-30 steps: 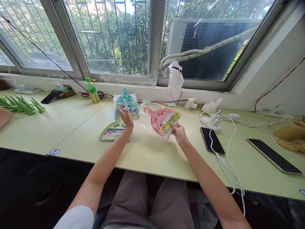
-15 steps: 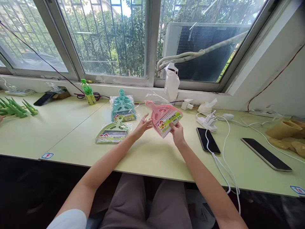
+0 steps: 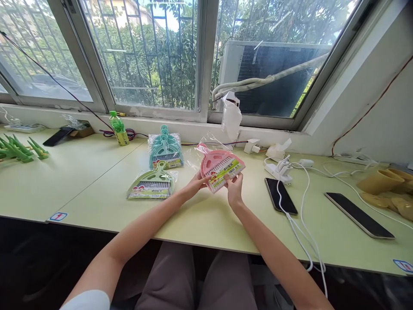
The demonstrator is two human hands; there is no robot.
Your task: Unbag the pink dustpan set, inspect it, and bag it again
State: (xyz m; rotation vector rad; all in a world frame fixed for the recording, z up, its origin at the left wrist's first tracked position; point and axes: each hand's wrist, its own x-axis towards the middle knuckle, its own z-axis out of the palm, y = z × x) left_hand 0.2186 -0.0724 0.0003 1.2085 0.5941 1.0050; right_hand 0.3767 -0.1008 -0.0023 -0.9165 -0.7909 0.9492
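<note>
A pink dustpan and brush set (image 3: 219,165) in a clear bag, with a printed label across its front, is held up over the table between both hands. My left hand (image 3: 196,184) grips its lower left edge, fingers partly behind it. My right hand (image 3: 234,187) pinches the bottom edge, thumb on the label. To the left lies a green bagged dustpan set (image 3: 153,183). Behind that one are several teal bagged dustpan sets (image 3: 166,148), stacked together.
A green-capped bottle (image 3: 119,128) stands near the window sill. On the right are a phone (image 3: 280,196) under white cables, a dark tablet-like device (image 3: 358,214) and a power strip (image 3: 279,170). Green pointed objects (image 3: 21,148) lie far left; brownish rolls (image 3: 382,183) far right.
My left hand has closed onto the pink set's left edge; before, its fingers were apart beside it. The pink set has turned slightly and shifted a little left. The view has tilted slightly up.
</note>
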